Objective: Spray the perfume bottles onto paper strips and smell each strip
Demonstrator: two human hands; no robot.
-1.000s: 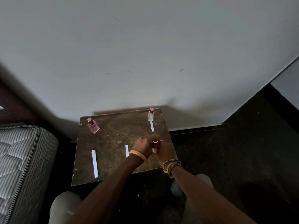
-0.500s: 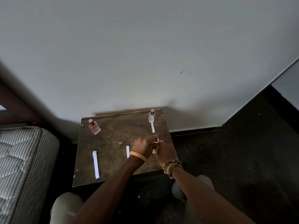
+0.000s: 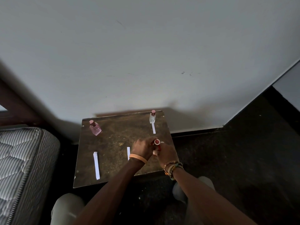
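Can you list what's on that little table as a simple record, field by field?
Surface: small brown table beside a pale wall
Held: red bottle, gripped by both hands
Left hand: orange wristband, fingers curled at the bottle
Right hand: beaded bracelets, gripping the bottle
Back left: pink bottle, capped, standing
Back right: clear bottle, capped, short strip just before it
Front left: long strip lying flat
Centre: third strip, near end hidden by the banded wrist
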